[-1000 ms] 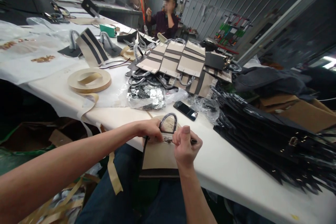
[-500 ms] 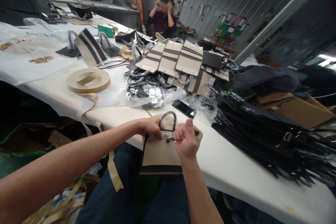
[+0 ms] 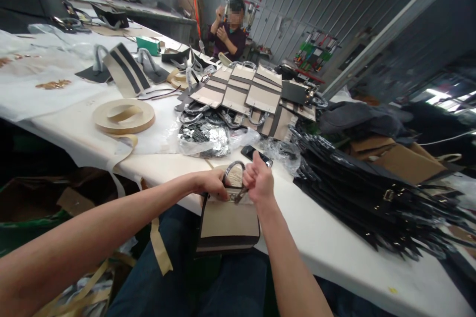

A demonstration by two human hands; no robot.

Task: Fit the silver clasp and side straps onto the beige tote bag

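Observation:
A beige and dark-striped handbag point(image 3: 230, 220) leans at the table's edge above my lap, its wrapped handle point(image 3: 233, 164) pointing up. My left hand point(image 3: 213, 183) is closed on the bag's top left edge, thumb on the front near a metal fitting point(image 3: 233, 197). My right hand point(image 3: 259, 178) makes a fist around a small metal tool point(image 3: 241, 195), whose tip points down at the fitting. Fingers hide most of the tool, so its exact kind cannot be made out.
Several beige-striped bag pieces point(image 3: 238, 86) lie stacked ahead, beside a phone point(image 3: 266, 159) and a plastic packet point(image 3: 204, 136). A tape roll point(image 3: 122, 115) lies left. Black bags point(image 3: 357, 190) pile up right. Behind the table sits a person point(image 3: 231, 34).
My right fist has turned and shifted slightly left, so the tool stands steeper at the fitting. My left hand keeps its hold. The person opposite has lowered one hand.

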